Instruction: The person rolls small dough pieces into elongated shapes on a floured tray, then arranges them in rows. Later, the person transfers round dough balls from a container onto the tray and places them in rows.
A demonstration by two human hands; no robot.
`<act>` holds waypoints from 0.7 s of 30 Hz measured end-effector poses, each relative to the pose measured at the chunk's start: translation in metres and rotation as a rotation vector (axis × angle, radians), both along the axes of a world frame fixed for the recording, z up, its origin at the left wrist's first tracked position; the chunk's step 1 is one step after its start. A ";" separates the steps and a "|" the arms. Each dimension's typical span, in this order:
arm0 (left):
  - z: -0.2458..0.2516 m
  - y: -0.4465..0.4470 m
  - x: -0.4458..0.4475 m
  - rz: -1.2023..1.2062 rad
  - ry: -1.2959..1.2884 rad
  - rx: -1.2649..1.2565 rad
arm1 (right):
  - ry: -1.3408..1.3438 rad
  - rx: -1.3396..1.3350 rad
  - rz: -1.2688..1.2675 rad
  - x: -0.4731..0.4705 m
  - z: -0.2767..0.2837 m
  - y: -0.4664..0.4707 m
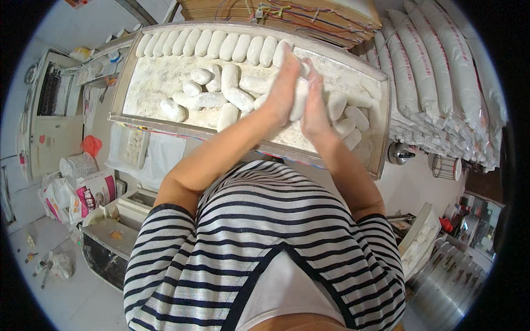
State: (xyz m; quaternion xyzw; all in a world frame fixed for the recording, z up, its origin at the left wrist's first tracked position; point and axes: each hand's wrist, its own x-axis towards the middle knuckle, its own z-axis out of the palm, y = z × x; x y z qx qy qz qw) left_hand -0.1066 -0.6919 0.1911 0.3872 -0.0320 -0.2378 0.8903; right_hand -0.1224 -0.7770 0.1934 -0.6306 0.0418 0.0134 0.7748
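Note:
Both my hands reach over a floured wooden tray [256, 142], palms turned toward each other. My left hand [285, 89] and my right hand [313, 99] lie along either side of a white dough piece [298, 101]; the fingers are blurred at the tips. A neat row of oblong dough pieces [217, 44] lines the far side, its last piece beside my left fingertips. Loose dough pieces [238, 98] lie at odd angles left of my hands. More dough pieces [345, 126] are heaped to the right. My left forearm hides part of the tray.
Stacked white sacks [414, 74] rise at the right, with a kettle [400, 154] near the tray's corner. Wooden boards [281, 16] with cords stand behind the tray. A smaller tray of dough [135, 148] is below left, above a machine [112, 231].

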 end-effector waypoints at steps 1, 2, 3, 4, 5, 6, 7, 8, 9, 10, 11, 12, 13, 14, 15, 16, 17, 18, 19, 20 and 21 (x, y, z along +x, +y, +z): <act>0.000 0.002 0.001 -0.004 0.146 -0.176 | -0.050 0.006 0.089 0.001 0.000 0.000; -0.001 0.002 0.001 0.042 0.089 -0.110 | -0.050 -0.065 0.092 -0.001 -0.001 0.003; -0.002 0.003 0.001 0.027 -0.032 0.065 | -0.017 0.057 0.050 0.002 0.000 0.004; -0.002 0.002 0.000 0.062 -0.212 0.256 | 0.064 0.189 0.009 0.000 0.001 0.005; -0.002 0.003 0.000 0.048 -0.225 0.330 | 0.128 0.285 -0.070 0.002 0.003 0.008; -0.003 0.002 0.000 0.068 -0.220 0.322 | 0.170 0.176 -0.080 0.001 0.007 0.007; -0.003 0.003 0.002 0.141 -0.239 0.245 | -0.088 -0.092 -0.063 0.004 0.008 0.013; -0.004 0.004 0.006 0.157 -0.104 0.095 | -0.200 -0.260 -0.022 0.007 0.011 0.011; -0.005 0.007 0.011 0.198 0.052 -0.032 | -0.232 -0.424 -0.014 0.011 0.010 0.015; -0.006 0.012 0.019 0.133 0.115 -0.080 | -0.307 -0.590 -0.015 0.017 0.008 0.014; -0.007 0.016 0.029 0.170 0.095 -0.021 | -0.200 -0.627 -0.046 0.026 0.000 0.012; -0.009 0.019 0.043 0.211 0.080 0.037 | -0.043 -0.672 -0.054 0.038 -0.009 0.005; -0.012 0.024 0.051 0.238 0.055 0.112 | 0.074 -0.687 -0.071 0.053 -0.019 -0.004; -0.016 0.028 0.057 0.239 0.123 0.262 | 0.173 -0.799 -0.137 0.067 -0.036 -0.013; -0.019 0.034 0.065 0.226 0.173 0.429 | 0.189 -0.877 -0.229 0.081 -0.056 -0.025; -0.021 0.040 0.072 0.220 0.148 0.597 | 0.148 -0.941 -0.355 0.095 -0.076 -0.038; -0.023 0.045 0.081 0.149 0.003 0.724 | 0.223 -0.825 -0.265 0.105 -0.095 -0.053; -0.027 0.048 0.089 0.078 -0.208 0.846 | 0.249 -0.695 -0.206 0.109 -0.110 -0.067; -0.032 0.048 0.094 0.014 -0.358 1.002 | 0.230 -0.701 -0.149 0.114 -0.115 -0.081; -0.037 0.046 0.102 -0.130 -0.575 1.168 | 0.277 -0.651 -0.072 0.118 -0.114 -0.093; -0.045 0.041 0.107 -0.197 -0.880 1.255 | 0.190 -0.709 -0.035 0.117 -0.111 -0.102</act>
